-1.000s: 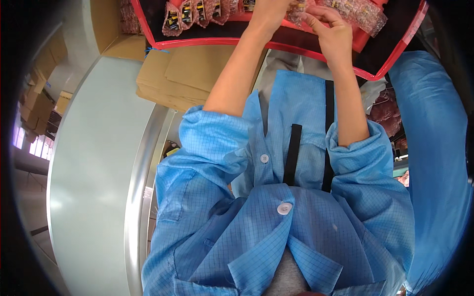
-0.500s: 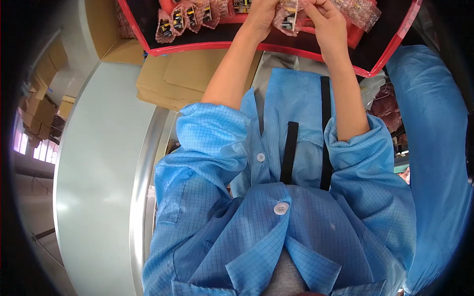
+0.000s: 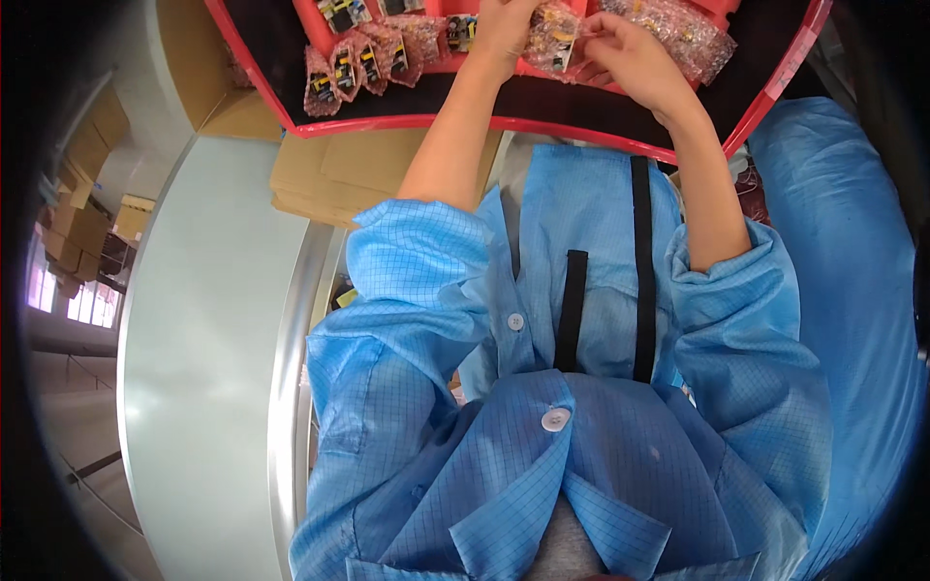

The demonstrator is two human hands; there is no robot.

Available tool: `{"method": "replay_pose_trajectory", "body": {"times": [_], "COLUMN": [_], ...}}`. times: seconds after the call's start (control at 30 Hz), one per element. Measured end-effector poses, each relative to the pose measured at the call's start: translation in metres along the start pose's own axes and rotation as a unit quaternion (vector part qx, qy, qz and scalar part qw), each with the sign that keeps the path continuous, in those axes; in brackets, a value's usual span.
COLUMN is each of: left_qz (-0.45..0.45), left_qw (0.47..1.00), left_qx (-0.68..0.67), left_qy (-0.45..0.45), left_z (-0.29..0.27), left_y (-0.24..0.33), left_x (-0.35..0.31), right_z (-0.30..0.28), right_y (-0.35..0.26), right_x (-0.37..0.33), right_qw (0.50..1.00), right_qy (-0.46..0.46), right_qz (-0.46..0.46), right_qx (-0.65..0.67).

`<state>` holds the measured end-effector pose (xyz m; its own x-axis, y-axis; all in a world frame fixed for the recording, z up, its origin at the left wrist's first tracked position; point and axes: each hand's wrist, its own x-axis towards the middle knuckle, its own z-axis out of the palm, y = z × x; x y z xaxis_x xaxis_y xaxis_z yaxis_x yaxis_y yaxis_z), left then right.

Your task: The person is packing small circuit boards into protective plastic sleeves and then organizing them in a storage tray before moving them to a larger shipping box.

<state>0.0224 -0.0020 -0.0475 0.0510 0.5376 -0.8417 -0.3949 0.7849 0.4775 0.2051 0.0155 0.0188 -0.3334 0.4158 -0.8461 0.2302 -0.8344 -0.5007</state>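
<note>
At the top of the view, my left hand (image 3: 506, 37) grips a pink bubble-wrap bag (image 3: 552, 37) by its left side. A circuit board partly shows at the bag's right edge. Just right of that edge is my right hand (image 3: 637, 66), its fingers bent and apart. Whether its fingertips touch the bag is hard to see. Both hands are over a black work surface with a red edge (image 3: 407, 120). To the left stand several circuit boards in pink bubble wrap (image 3: 368, 66), side by side. More wrapped boards (image 3: 683, 37) lie to the right.
Red trays (image 3: 315, 27) stand under and behind the boards. A brown cardboard box (image 3: 339, 174) lies below the red edge, beside a pale grey-green table (image 3: 208, 339) on the left. Blue fabric (image 3: 833, 271) covers something on the right. Stacked cartons (image 3: 82, 223) are at far left.
My right hand has drawn slightly away from the bag, its fingers loosening. My left hand still holds the bag. The view has shifted, showing more of the boards and trays.
</note>
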Motion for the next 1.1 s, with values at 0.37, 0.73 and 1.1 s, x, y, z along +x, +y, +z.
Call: {"method": "replay_pose_trajectory", "body": {"times": [0.37, 0.73, 1.1], "left_qz": [0.135, 0.216, 0.176], "left_qw": [0.970, 0.952, 0.971], "left_qx": [0.147, 0.201, 0.021], "left_qy": [0.137, 0.081, 0.163], "left_z": [0.036, 0.011, -0.056], "left_y": [-0.030, -0.019, 0.053], "left_x": [0.023, -0.010, -0.045], "right_z": [-0.036, 0.017, 0.067], "right_y": [0.030, -0.040, -0.077], "right_x": [0.026, 0.024, 0.196], "right_qw": [0.932, 0.942, 0.928], "right_qy": [0.157, 0.232, 0.258], "right_qz": [-0.090, -0.159, -0.165], "right_qx": [-0.313, -0.185, -0.210]}}
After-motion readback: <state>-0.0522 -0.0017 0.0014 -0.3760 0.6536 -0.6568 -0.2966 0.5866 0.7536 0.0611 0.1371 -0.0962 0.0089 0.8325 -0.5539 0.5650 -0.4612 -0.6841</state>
